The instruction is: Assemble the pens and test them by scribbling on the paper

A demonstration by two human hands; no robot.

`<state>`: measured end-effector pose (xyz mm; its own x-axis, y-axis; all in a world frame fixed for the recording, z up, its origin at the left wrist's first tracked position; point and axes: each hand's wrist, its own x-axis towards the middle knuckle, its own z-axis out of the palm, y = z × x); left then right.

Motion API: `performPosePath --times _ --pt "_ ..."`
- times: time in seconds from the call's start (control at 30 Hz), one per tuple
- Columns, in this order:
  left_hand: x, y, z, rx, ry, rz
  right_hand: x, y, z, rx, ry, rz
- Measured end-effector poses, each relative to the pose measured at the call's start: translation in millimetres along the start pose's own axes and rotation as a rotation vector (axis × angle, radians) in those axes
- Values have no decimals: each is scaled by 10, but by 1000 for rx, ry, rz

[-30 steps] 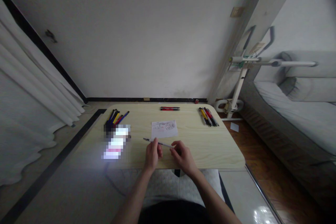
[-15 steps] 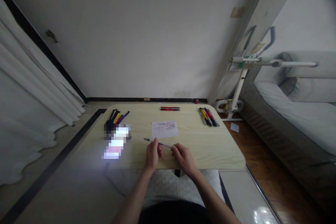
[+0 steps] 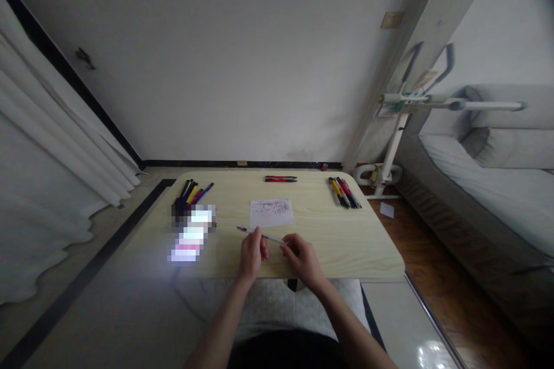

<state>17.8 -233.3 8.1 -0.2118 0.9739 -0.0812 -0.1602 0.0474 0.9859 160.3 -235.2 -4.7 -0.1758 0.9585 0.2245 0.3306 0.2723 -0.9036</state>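
Note:
A slim pen (image 3: 272, 238) lies nearly level between my hands, above the near part of the table. My left hand (image 3: 252, 252) is closed around its left portion, with a dark end sticking out past the thumb. At the pen's right end, the fingers of my right hand (image 3: 300, 253) pinch the pale tip. Just beyond the hands rests a white sheet of paper (image 3: 272, 214) with dark scribbles along its upper part.
Pens (image 3: 190, 191) lie in a pile at the table's left. A bright pixelated patch (image 3: 193, 236) covers something in front of them. Two red-and-black pens (image 3: 281, 179) lie at the far edge, and several mixed pens (image 3: 344, 193) at the right of the wooden-topped table (image 3: 367, 248).
The fingers of my right hand have shifted slightly at the pen's right end. My left hand and the pen stay almost where they were.

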Motion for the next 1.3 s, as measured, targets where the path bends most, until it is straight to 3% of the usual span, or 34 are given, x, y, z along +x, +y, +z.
performPosePath --times 0.6,1.3 --pt "7 -25 -6 -33 5 -12 -8 -130 -56 -38 -25 1" --pt "7 -40 -26 6 -2 18 -3 -26 -9 -42 6 13"
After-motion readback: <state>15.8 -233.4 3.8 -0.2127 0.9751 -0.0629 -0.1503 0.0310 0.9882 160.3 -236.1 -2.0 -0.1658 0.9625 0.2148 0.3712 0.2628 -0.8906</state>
